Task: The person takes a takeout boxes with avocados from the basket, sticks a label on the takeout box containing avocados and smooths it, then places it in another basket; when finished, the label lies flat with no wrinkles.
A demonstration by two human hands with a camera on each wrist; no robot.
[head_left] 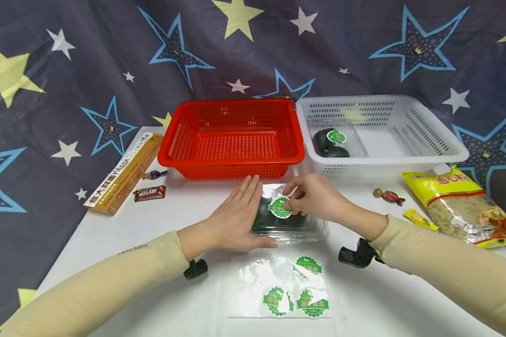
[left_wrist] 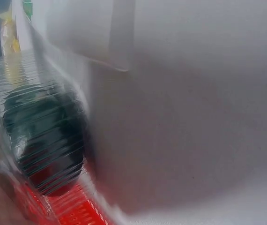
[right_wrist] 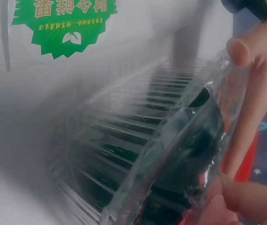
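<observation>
A clear plastic box (head_left: 316,229) with dark green, rounded produce (head_left: 263,220) lies on the table in front of the baskets. My left hand (head_left: 236,220) rests along its left side, fingers extended and thumb at the near edge. At the lid, my right hand (head_left: 314,196) pinches the edge of a round green-and-white sticker (head_left: 279,208) between curled fingers and thumb. How much of the sticker touches the lid I cannot tell. The right wrist view shows the ribbed box (right_wrist: 110,159) close up. Nearer me is a sticker sheet (head_left: 249,290) bearing several green labels.
Behind the box stand a red basket (head_left: 232,171) and a white basket (head_left: 383,161), the white one holding another stickered box (head_left: 358,140). A pasta carton (head_left: 126,173) and wrapped candies (head_left: 149,193) lie left. A yellow pasta bag (head_left: 459,206) and more candies (head_left: 392,197) lie right.
</observation>
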